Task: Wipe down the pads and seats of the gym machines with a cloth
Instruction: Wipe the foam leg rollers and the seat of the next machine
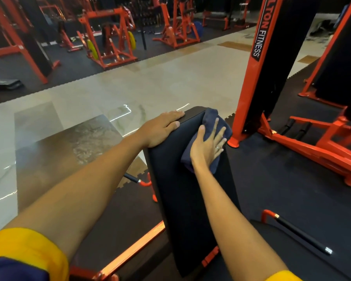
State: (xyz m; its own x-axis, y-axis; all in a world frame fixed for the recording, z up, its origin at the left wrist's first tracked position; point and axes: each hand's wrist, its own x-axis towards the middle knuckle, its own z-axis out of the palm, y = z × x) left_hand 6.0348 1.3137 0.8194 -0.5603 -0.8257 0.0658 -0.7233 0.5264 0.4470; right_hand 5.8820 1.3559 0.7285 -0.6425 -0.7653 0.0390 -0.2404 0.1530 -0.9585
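The long black back pad (180, 199) runs up the lower centre of the frame, tilted away from the person, and both hands are at its far end. The left hand (160, 129) lies along the pad's upper left edge, fingers straight and together, thumb on the face. It grips nothing, and I take it to be steadying the pad, or the person's lean, against the push of the other hand. The right hand (206, 148) is flat with fingers splayed wide, palm down on the dark blue cloth (211, 118), pressing rather than clutching. Spread like that, it covers more of the cloth and bears down evenly, which suits a wiping stroke. The cloth sits bunched on the pad's upper right part, near the middle of the frame. One fold reaches the top corner and another pokes out below the wrist.

The pad looks like smooth matte vinyl upholstery, with rounded corners and a cushioned edge, and it should wipe easily. The cloth reads as soft, thick, towel-like fabric, creased where the hand pushes it. A thin ring (216, 147) shows on one finger, and a yellow sleeve (28, 250) fills the bottom left corner. To the right stands an orange steel upright (249, 88), glossy painted box section, on black rubber matting (282, 179) with jigsaw edges. Pale polished floor tile (150, 82) crosses the upper middle of the frame.
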